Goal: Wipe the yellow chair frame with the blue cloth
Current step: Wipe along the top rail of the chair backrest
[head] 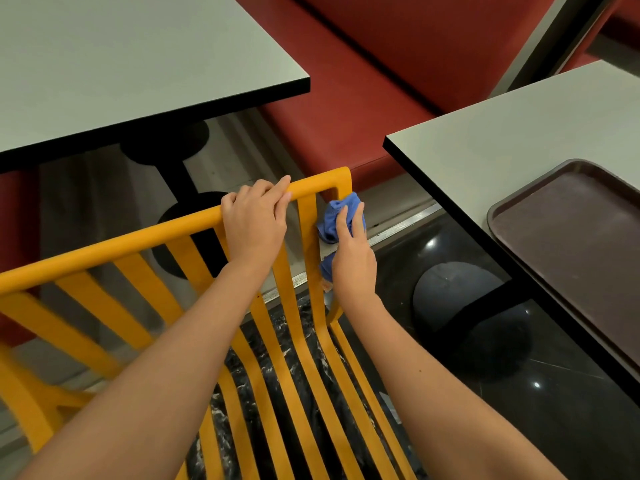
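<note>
The yellow chair frame (114,249) fills the lower middle of the view, its slatted back tilted toward me. My left hand (254,223) grips the top rail near its right end, fingers curled over it. My right hand (351,256) holds the bunched blue cloth (337,216) and presses it against the right upright of the chair back, just below the top corner. Part of the cloth shows under my palm lower down the upright.
A grey table (131,64) with a black edge stands at the upper left, another grey table (502,140) at the right carrying a brown tray (568,244). A red bench seat (381,81) runs behind. The black table bases stand on a dark glossy floor.
</note>
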`<state>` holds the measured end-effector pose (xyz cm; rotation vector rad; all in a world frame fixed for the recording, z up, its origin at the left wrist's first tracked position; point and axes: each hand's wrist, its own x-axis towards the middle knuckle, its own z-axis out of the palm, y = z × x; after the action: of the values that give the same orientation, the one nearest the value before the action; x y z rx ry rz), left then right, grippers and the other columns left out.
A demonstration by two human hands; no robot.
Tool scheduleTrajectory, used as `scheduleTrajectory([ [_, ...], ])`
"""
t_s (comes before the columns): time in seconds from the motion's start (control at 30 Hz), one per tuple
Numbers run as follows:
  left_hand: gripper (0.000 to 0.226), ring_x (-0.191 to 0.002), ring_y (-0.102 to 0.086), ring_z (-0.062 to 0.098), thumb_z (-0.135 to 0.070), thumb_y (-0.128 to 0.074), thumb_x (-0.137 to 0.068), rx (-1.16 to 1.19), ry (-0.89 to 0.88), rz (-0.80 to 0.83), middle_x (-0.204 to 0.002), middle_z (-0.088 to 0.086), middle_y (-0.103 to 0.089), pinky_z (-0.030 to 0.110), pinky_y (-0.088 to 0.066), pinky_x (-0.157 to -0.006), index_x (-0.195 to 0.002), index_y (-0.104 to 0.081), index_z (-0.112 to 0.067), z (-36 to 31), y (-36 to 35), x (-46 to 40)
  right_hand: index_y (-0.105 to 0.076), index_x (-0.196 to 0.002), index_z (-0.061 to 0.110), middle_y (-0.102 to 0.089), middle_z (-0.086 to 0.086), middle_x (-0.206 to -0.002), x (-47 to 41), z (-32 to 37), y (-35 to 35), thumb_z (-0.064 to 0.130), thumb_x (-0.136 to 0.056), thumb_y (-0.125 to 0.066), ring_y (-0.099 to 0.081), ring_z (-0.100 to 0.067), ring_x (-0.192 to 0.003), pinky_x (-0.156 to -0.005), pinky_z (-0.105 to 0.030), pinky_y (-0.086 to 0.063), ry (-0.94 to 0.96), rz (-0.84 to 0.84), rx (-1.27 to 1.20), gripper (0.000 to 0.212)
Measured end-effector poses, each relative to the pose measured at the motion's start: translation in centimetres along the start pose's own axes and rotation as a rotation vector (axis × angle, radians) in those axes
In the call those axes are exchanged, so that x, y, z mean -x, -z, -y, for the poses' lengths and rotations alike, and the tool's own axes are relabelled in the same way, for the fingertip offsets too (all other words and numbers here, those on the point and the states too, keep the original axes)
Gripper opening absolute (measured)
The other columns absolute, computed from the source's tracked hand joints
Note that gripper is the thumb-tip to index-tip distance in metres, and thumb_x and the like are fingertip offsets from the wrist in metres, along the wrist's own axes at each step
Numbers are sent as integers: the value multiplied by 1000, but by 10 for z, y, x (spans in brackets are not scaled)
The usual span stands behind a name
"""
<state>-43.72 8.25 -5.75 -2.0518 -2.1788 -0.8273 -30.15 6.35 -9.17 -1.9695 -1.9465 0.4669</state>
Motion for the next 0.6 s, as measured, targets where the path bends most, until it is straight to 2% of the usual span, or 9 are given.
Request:
scheduleTrajectory([
  [0.13,34,-98,-55,24,-29,-40,-98,-5,11,-7,-108,4,-64,37,-33,-87,-127,-55,-22,0,-1,0,-14,-148,13,-1,-9,-158,-12,12,13,-6,-86,-48,-44,-33,-124,-87,-33,-46,21,-96,-73,73],
  [0.2,34,-97,-55,24,-29,-39,-98,-10,14,-9,-107,4,-64,37,-33,-87,-127,-55,-22,0,-1,0,-16,-148,13,-1,-9,-158,-22,22,22,-7,-86,-49,-45,-36,-121,-85,-35,-47,62,-143,-98,73],
  [0.27,34,-97,-55,24,-29,-39,-98,-7,16,-12,-107,4,-64,37,-33,-87,-127,-56,-22,0,-2,-1,-15,-148,12,3,-10,-157,-27,26,26,-7,-84,-50,-41,-41,-125,-84,-39,-48,80,-147,-91,75],
  [0.37,34,-97,-55,23,-30,-39,-98,-16,12,-15,-107,4,-64,37,-33,-87,-127,-56,-23,0,-2,0,-13,-148,13,6,-10,-157,-23,21,21,-7,-84,-50,-42,-41,-124,-78,-36,-49,101,-145,-39,77],
  [0.53,36,-100,-53,25,-31,-36,-99,-70,-32,27,-111,4,-61,38,-32,-88,-132,-49,-25,3,0,1,-7,-149,13,8,-11,-157,-12,10,11,-4,-87,-50,-44,-35,-124,-86,-34,-48,18,-52,27,77],
  [0.6,37,-101,-51,25,-31,-35,-99,-83,-42,45,-112,5,-60,38,-32,-89,-134,-47,-26,5,0,1,-9,-149,14,6,-10,-157,-16,14,15,-4,-89,-46,-49,-31,-118,-85,-32,-48,21,-82,20,72],
])
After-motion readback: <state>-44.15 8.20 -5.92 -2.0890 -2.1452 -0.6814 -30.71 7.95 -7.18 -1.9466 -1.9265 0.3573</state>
